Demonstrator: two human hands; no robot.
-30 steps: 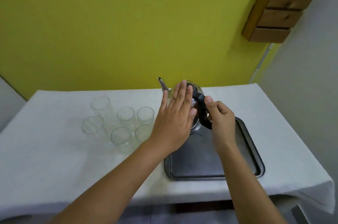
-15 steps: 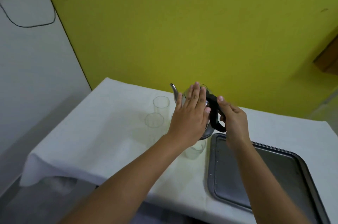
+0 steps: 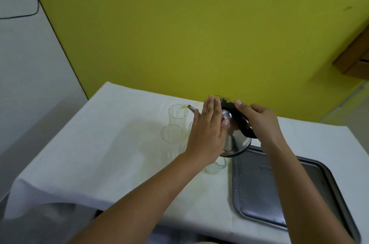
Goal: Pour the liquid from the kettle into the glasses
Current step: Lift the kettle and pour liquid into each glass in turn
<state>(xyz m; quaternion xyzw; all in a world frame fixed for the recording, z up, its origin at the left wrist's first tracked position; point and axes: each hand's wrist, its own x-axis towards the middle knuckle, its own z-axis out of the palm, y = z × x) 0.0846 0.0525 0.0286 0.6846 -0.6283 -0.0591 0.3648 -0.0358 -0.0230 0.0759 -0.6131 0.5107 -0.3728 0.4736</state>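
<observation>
My right hand (image 3: 261, 122) clamps the black handle; my left hand (image 3: 209, 134) lies flat and open on the kettle (image 3: 235, 140). A second ago it sat upright over the tray (image 3: 269, 194); now it tips left, spout at the farthest glass (image 3: 178, 113), starting the pour. I count 1 kettle, 1 tray and 3 clear glasses, others hidden.

The right hand (image 3: 261, 122) grips the black handle (image 3: 239, 122) of the steel kettle (image 3: 234, 138), tilted left. The left hand (image 3: 207, 134) lies flat against its side. Its spout (image 3: 191, 108) reaches over the far glass (image 3: 177, 113), pale liquid at the rim; a tray (image 3: 279, 194) lies right.
</observation>
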